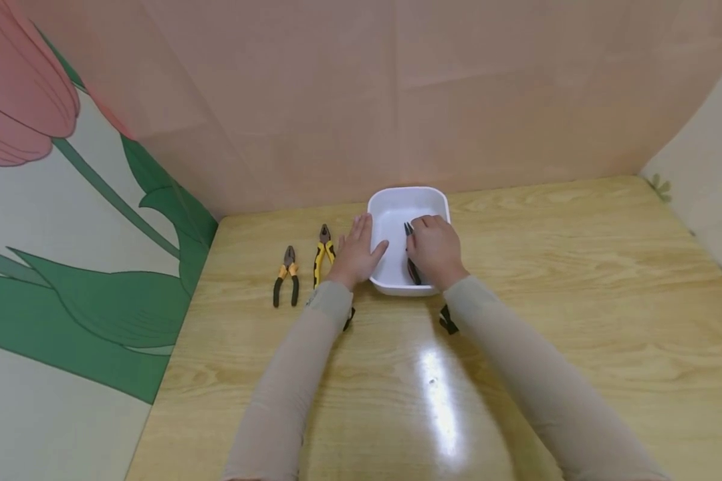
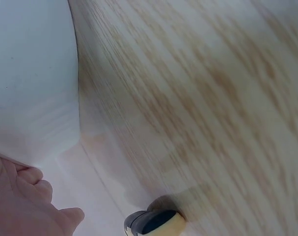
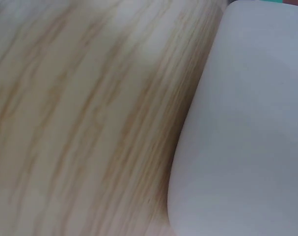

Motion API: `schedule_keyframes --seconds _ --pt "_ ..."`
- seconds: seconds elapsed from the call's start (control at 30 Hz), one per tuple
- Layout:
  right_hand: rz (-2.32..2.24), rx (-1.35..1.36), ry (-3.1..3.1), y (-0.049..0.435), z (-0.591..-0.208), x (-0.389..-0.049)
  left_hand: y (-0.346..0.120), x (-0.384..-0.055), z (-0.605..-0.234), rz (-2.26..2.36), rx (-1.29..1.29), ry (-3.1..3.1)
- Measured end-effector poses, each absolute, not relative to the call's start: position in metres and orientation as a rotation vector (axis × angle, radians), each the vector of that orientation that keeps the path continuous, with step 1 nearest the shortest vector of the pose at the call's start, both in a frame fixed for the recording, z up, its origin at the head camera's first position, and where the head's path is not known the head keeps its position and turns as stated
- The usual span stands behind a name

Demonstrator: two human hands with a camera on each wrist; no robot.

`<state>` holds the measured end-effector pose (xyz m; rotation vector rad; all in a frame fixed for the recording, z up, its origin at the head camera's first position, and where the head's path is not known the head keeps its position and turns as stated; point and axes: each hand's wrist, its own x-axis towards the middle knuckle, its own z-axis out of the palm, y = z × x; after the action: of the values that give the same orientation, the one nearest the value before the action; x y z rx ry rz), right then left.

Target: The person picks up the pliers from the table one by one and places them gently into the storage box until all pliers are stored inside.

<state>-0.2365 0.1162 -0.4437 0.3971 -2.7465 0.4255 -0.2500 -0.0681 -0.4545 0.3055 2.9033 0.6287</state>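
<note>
A white rectangular tub stands on the wooden table near the wall. Inside it, my right hand grips dark-tipped pliers; the tips show past the fingers, and much of the tool is hidden by the hand. Along the tub's left rim rests my left hand, its fingers extended and the thumb reaching inward. In the left wrist view, that hand is at the tub's side. The right wrist view shows only the tub's outer wall and the tabletop.
Yellow-and-black pliers lie just left of my left hand, partly covered by the forearm. Farther left are pliers with black-and-orange handles. A pink cloth hangs behind the table, and a flower-printed panel stands at left.
</note>
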Motion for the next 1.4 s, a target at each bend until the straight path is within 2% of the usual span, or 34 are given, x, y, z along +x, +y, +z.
schedule_keyframes --seconds 0.57,1.4 --pt "0.461 0.375 -2.847 0.126 -0.445 -0.235 -0.069 -0.248 -0.458 0.695 0.309 2.896" --pt "0.537 0.33 -3.199 0.165 -0.438 -0.232 -0.068 -0.248 -0.457 0.71 0.315 2.902"
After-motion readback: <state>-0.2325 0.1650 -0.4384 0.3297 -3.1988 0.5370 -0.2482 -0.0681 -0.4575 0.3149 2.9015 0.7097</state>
